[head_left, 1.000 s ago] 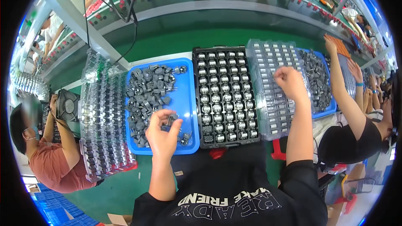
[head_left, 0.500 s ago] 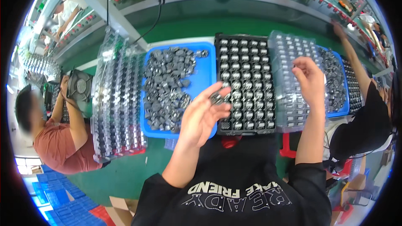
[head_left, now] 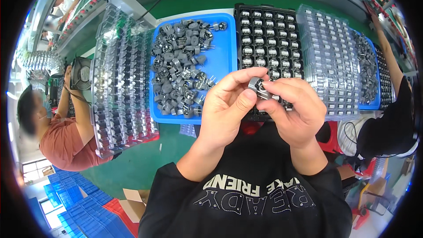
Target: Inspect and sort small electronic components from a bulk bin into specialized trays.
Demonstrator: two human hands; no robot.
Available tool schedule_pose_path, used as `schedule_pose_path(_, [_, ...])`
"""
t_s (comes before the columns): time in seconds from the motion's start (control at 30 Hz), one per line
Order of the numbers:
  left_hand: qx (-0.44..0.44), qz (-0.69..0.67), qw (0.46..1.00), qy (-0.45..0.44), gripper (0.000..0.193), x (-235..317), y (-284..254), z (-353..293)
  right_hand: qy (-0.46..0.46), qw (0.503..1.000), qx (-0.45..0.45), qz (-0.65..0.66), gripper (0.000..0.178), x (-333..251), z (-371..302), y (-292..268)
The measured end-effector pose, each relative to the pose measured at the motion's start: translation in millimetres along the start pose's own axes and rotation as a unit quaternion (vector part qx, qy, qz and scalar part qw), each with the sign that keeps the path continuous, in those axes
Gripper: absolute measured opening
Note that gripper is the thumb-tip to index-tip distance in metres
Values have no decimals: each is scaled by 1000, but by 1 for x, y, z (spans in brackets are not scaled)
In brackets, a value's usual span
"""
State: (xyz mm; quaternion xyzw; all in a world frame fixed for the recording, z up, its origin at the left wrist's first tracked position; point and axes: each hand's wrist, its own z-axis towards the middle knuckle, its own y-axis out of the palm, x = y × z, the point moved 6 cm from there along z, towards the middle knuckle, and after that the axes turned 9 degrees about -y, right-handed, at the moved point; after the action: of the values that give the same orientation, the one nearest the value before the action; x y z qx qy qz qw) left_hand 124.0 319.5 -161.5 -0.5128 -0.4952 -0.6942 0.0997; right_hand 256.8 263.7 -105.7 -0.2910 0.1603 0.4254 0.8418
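A small, round, grey plastic part [head_left: 255, 87] with thin metal prongs sits between my two hands, above the near end of the black, many-celled plastic tray [head_left: 238, 39]; my left hand [head_left: 224, 105] pinches its side between thumb and forefinger, and the fingers of my right hand [head_left: 299, 110] grasp at its pronged face; whether they also hide something tiny, I cannot tell.

The curved wall gives my fingers little to grip, so it could roll out if one pinch loosened early; falling, it could jostle the shiny silver metal cylinders [head_left: 260, 51] standing in their cells; a sideways push might bend the slim prongs; my own knuckles cover several near cells, so a wrong placement there could escape me.

The housing looks matt and hard, a squat drum; similar drums lie tangled, prongs every way, in the smooth blue rectangular plastic tray [head_left: 222, 59] on my left, and lifting one could drag its neighbours; on my right, clear, thin, glossy moulded trays [head_left: 341, 117] look stacked, flimsy enough to flex if an elbow knocked them.
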Motion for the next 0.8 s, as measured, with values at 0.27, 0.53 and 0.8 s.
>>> schedule_pose_path(0.27, [-18,-27,999,-6,46,-2,-3,-4,2,1000,6,2,36,-1,-3,5])
schedule_pose_path(0.53, [-21,-18,999,26,36,-3,-3,-5,61,997,29,45,19,8,-11,2])
schedule_pose_path(0.8, [208,156,809,527,19,125,69,-106,136,988,-72,6,12,26,-18,-9])
